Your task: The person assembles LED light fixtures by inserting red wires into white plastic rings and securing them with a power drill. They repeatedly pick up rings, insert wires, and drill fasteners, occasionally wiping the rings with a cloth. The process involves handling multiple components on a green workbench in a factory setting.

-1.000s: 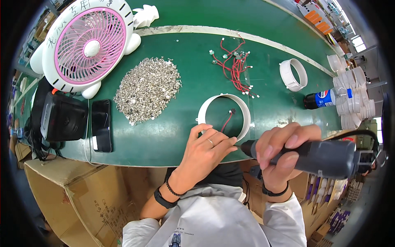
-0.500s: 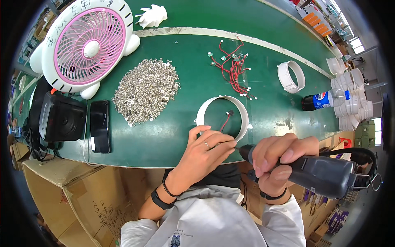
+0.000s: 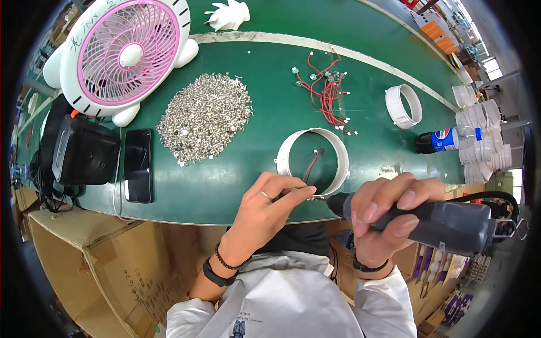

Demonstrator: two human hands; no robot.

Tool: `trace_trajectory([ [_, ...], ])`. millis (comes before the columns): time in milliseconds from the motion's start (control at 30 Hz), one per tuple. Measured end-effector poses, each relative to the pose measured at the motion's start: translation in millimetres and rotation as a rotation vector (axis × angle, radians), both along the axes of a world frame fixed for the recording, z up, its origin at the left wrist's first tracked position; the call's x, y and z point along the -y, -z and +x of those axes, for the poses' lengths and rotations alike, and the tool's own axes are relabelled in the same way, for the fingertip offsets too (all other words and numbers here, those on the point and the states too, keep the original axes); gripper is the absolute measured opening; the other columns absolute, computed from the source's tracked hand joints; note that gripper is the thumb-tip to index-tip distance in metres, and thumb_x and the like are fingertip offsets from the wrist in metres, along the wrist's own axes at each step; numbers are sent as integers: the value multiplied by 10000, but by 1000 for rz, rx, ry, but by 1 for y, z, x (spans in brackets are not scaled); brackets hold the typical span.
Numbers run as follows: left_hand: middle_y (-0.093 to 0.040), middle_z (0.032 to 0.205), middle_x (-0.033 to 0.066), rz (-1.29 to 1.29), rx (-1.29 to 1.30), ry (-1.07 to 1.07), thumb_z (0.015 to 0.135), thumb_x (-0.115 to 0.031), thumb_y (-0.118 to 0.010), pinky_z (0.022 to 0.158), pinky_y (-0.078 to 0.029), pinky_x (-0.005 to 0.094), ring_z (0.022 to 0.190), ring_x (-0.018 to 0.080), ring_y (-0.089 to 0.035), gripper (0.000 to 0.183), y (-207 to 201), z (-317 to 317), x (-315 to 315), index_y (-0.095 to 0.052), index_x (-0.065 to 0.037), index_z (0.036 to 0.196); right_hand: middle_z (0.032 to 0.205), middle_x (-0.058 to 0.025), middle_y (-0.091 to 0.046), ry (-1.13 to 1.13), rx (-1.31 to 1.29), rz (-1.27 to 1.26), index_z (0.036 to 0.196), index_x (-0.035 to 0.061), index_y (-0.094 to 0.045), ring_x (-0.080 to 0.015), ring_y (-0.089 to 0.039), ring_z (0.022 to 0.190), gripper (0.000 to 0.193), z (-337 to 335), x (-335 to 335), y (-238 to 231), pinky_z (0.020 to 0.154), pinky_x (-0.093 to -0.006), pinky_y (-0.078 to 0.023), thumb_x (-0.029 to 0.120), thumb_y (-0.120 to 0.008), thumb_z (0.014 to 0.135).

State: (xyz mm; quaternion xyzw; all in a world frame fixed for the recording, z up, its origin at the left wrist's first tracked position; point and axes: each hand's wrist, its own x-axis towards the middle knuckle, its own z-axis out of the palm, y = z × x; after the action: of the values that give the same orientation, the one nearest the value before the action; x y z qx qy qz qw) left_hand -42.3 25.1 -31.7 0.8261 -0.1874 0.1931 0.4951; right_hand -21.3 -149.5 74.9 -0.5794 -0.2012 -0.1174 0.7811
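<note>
Driver [image 3: 448,225] (just one) fills right hand [image 3: 389,217], left hand [image 3: 265,205] pinched narrow at one white ring [image 3: 342,160].

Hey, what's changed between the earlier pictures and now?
The dark power driver, held throughout in the right hand, moved left, toward the near edge of the white ring. The left hand drew leftward relative to the ring, its fingers now near the driver's tip; what they grip is unclear. The screw pile, red wires and fan stayed put.
</note>
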Motion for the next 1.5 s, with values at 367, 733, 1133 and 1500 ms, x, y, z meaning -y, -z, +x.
trace_trajectory([
  [367, -704, 1015, 28, -18, -54, 65, 759, 90, -777, 705, -540, 330, 856, 208, -645, 415, 4, 3, 3, -804, -98, 1128, 810, -158, -665, -9, -24, 44, 1118, 62, -501, -258, -647, 632, 389, -1, 0, 3, 615, -414, -575, 249, -810, 971],
  [733, -710, 1002, 46, -34, -56, 70, 755, 100, -770, 749, -568, 344, 904, 224, -677, 408, 4, 3, 1, -806, -83, 1117, 894, -189, -657, -215, 69, 74, 1167, 31, -511, -293, -633, 678, 272, 0, 8, 13, 664, -441, -560, 126, -715, 1014],
  [1133, -685, 922, 25, -17, -46, 117, 775, 53, -813, 714, -559, 330, 847, 202, -652, 447, -1, 0, -2, -796, -103, 1193, 891, -192, -646, -166, 98, 58, 1168, 27, -508, -287, -615, 668, 342, -6, 7, 7, 652, -426, -552, 48, -771, 950],
  [1500, -650, 915, 40, -22, -43, 53, 795, 19, -830, 667, -540, 333, 824, 199, -646, 355, -2, -4, 9, -795, -88, 1131, 917, -182, -646, -141, 238, 205, 1212, 39, -462, -231, -601, 608, 359, -4, 13, 15, 545, -358, -523, 121, -739, 998],
])
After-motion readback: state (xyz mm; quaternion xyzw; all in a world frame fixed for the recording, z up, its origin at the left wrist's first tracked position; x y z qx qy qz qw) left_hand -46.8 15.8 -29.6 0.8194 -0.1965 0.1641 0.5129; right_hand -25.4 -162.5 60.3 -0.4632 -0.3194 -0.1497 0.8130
